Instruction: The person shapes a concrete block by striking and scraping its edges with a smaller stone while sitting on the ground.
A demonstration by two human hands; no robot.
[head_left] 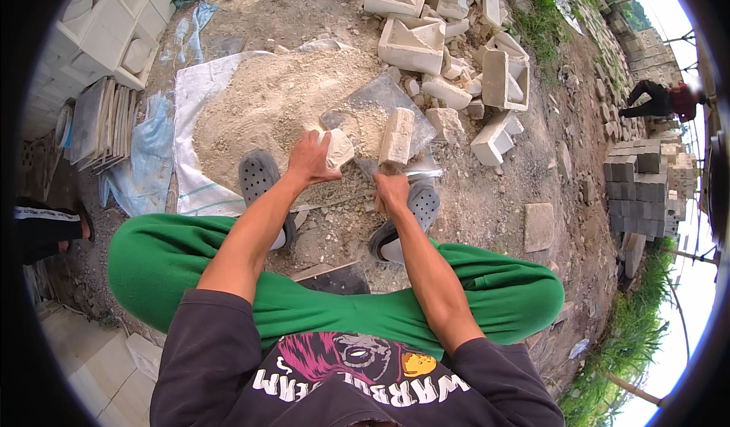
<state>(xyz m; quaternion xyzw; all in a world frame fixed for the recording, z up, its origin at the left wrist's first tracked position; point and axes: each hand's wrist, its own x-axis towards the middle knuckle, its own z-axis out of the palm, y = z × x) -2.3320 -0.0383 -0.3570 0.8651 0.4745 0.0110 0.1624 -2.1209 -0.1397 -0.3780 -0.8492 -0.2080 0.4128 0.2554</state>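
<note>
Outdoors on bare, stony ground, a person in green trousers squats over a pile of sand (pixel 266 100) spread on a white woven sheet (pixel 190 176), with broken pale concrete blocks (pixel 426 39) heaped beyond. Between grey clogs (pixel 258 176), the left hand (pixel 310 161) grasps a small pale chunk of concrete (pixel 338 149), fingers wrapped around its near side, holding it at the edge of the sand. The chunk looks chalky, rough and irregular, with broken faces. The right hand (pixel 391 191) is clenched around the handle of a mallet whose head is a pale rectangular block (pixel 397 136), upright just beside the chunk and over a grey metal sheet (pixel 380 115). Hazards seem plain: the heavy block stands close to the left fingers, so a poorly aimed blow could crush them; chips might fly at bare arms and face; the brittle chunk could crumble or slip from the grasp. In the distance, another person (pixel 661 100) bends near stacked grey bricks (pixel 635 191).
</note>
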